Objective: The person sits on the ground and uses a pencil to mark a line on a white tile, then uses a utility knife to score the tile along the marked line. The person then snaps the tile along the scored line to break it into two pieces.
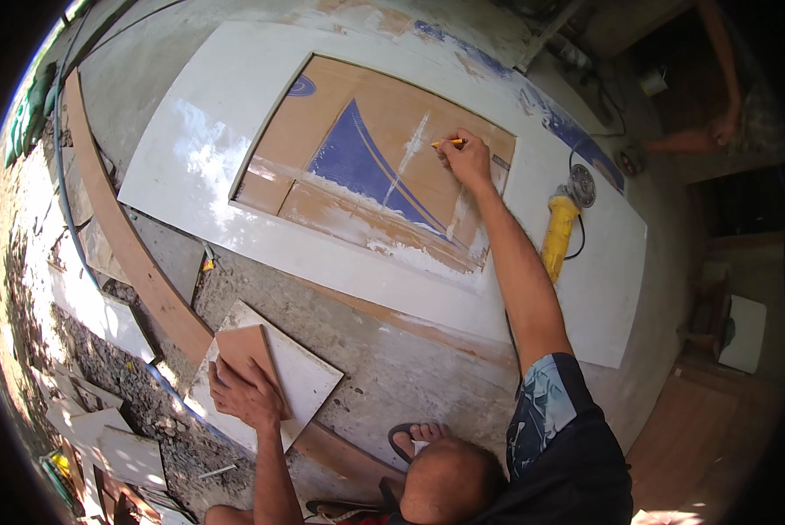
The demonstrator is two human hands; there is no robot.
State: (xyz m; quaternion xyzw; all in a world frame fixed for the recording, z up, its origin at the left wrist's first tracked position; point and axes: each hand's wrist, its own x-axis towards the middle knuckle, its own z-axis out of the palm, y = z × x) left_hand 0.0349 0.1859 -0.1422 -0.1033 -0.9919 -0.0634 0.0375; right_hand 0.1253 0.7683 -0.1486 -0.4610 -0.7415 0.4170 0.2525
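My right hand pinches a yellow pencil over a brown cardboard sheet with a blue printed shape. The cardboard shows inside a rectangular cutout in a large white panel; white smears mark its surface. By the cutout's right edge, near my right hand, is a small dark flat piece. My left hand lies with fingers spread on a reddish-brown tile. That tile rests on a larger pale square tile.
A yellow angle grinder with its cord lies on the panel's right side. A long curved brown strip runs along the left. Broken tiles and a blue hose lie on rubble. Another person's hand shows at upper right.
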